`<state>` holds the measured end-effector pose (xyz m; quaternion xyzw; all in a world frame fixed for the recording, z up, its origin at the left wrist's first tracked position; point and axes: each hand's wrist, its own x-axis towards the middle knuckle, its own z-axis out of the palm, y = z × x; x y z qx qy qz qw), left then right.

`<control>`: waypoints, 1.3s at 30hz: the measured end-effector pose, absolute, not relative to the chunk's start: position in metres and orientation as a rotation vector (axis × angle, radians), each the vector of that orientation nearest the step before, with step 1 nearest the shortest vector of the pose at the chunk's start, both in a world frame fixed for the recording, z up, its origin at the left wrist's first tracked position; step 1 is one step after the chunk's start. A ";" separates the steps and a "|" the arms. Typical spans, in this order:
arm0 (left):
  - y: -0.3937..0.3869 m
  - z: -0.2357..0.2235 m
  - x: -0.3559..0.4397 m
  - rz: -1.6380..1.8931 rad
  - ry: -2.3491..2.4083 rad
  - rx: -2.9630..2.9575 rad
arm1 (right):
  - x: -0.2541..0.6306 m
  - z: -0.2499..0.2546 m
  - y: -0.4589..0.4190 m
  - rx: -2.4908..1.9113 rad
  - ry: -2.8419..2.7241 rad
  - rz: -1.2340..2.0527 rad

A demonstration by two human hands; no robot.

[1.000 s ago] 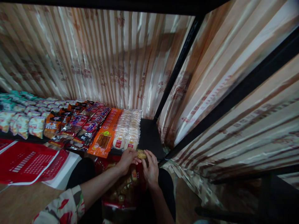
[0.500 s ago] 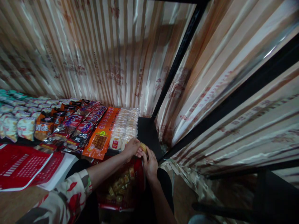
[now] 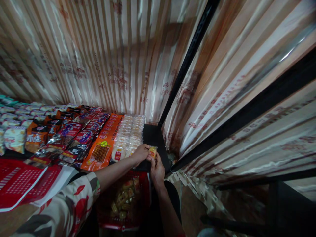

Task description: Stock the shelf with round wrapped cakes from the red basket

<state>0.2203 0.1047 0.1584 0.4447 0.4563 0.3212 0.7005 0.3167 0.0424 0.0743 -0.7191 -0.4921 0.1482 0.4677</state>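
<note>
Between my two hands is a small yellow snack packet (image 3: 153, 151) with a red mark on it. My left hand (image 3: 142, 154) pinches its left side, and my right hand (image 3: 157, 166) grips it from below and the right. Both hands are over the front of the black table (image 3: 154, 135). Beneath my forearms, a red bag with a clear window (image 3: 124, 199) shows several yellow-wrapped pieces inside. Just left of my left hand lie two rows of clear-wrapped round white crackers (image 3: 128, 135).
An orange snack pack (image 3: 100, 153) lies beside the crackers, then dark red-and-purple packets (image 3: 84, 136) and several white bags (image 3: 14, 138) farther left. A red and white bag (image 3: 24, 181) is at front left. Black poles (image 3: 187, 62) stand before patterned curtains (image 3: 111, 59).
The small packet has turned, so its red-marked face now shows. My hands stay close together on it. The view has shifted slightly, moving the snacks a little left.
</note>
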 end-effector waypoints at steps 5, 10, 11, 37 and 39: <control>0.118 0.158 0.228 0.673 1.067 1.097 | 0.320 0.076 0.050 -1.833 -1.145 0.406; 0.133 0.154 0.231 0.605 1.208 1.367 | 0.327 0.076 0.057 -1.794 -1.083 0.396; 0.136 0.154 0.231 0.596 1.223 1.427 | 0.328 0.078 0.058 -1.771 -1.069 0.393; 0.142 0.188 0.236 0.486 1.383 2.169 | 0.350 0.151 0.101 -1.559 -0.925 0.331; 0.146 0.188 0.241 0.449 1.429 2.148 | 0.351 0.149 0.111 -1.546 -0.937 0.334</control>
